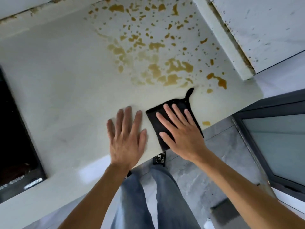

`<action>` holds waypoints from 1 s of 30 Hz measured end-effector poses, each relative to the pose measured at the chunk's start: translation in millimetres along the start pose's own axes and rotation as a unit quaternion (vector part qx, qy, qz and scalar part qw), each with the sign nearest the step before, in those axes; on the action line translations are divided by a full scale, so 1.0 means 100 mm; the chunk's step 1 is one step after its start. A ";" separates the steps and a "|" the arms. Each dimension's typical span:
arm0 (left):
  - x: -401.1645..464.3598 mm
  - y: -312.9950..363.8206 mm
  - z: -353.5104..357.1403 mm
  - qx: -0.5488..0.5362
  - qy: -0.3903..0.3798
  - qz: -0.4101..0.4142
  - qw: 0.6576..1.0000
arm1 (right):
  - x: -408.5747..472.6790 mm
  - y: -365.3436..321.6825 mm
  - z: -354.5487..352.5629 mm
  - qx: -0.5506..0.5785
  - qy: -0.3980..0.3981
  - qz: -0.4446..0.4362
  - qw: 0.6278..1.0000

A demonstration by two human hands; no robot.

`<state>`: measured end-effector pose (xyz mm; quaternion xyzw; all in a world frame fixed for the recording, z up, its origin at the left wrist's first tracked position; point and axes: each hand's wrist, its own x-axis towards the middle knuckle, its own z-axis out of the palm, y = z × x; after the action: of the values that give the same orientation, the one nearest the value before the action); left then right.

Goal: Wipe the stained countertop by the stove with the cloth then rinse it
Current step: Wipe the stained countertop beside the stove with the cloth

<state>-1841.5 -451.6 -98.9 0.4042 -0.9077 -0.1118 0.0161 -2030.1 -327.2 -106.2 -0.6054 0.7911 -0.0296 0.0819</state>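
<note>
A white countertop [66, 80] carries a wide spread of brown-yellow stains [156, 52] across its far and right part. A folded black cloth [155, 119] with a hanging loop lies near the front edge, below the stains. My right hand [179, 129] lies flat on the cloth, fingers spread, pressing it to the surface. My left hand [127, 134] rests flat on the bare counter just left of the cloth, fingers apart, holding nothing.
A black stove top [14, 138] is set into the counter at the left. A white wall ledge [227, 40] borders the counter on the right. A dark-framed glass door [272, 138] stands at the right, over grey floor tiles [198, 179]. One small stain [206, 123] sits at the counter's front edge.
</note>
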 end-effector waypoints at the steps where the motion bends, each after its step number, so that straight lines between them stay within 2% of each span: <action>1: 0.00 0.01 0.02 0.002 0.008 0.000 1.000 | -0.04 0.21 -0.03 -0.007 -0.007 0.000 1.000; 5: -0.02 0.03 0.10 -0.004 0.043 -0.002 0.999 | 0.10 0.85 -0.18 -0.021 -0.020 0.060 0.998; 8: 0.00 0.00 0.14 -0.007 0.048 -0.002 0.999 | 0.36 0.56 -0.15 -0.001 0.024 0.152 0.988; 9: 0.02 0.00 0.14 -0.007 0.046 -0.003 0.999 | 0.39 0.40 -0.12 0.006 0.029 0.143 0.989; 11: 0.03 0.02 0.12 -0.005 0.037 -0.005 0.999 | 0.24 0.19 -0.04 0.013 0.013 0.055 0.998; 13: 0.01 0.05 0.10 -0.001 0.037 -0.006 0.999 | 0.00 0.29 -0.02 0.007 -0.012 -0.021 1.000; 14: 0.00 0.05 0.10 -0.001 0.039 -0.007 0.999 | -0.06 0.43 -0.05 0.001 -0.016 -0.029 0.999; 16: -0.02 0.03 0.11 -0.002 0.043 -0.008 0.999 | -0.04 0.76 -0.12 -0.013 -0.020 0.012 1.000; 19: -0.01 -0.02 0.16 -0.003 0.047 -0.009 0.999 | 0.22 1.20 -0.30 -0.003 -0.020 0.118 0.993; 23: 0.00 0.01 0.18 -0.011 0.051 -0.009 0.999 | 0.51 0.98 -0.32 0.006 0.008 0.221 0.975; 24: 0.00 0.02 0.17 -0.011 0.050 -0.008 0.999 | 0.49 0.86 -0.28 0.002 0.007 0.204 0.979; 26: -0.02 0.01 0.16 -0.013 0.049 -0.007 0.999 | 0.30 0.71 -0.21 -0.008 -0.016 0.104 0.994; 28: -0.03 -0.02 0.17 -0.016 0.050 -0.007 0.999 | 0.08 0.81 -0.19 -0.018 -0.034 0.034 0.999; 30: -0.04 -0.04 0.20 -0.016 0.053 -0.007 0.998 | 0.03 1.07 -0.25 -0.016 -0.034 0.063 0.997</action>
<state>-1838.0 -447.1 -119.2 0.4155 -0.9009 -0.1047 0.0694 -2137.5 -303.2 -97.2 -0.5560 0.8250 0.0092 0.1011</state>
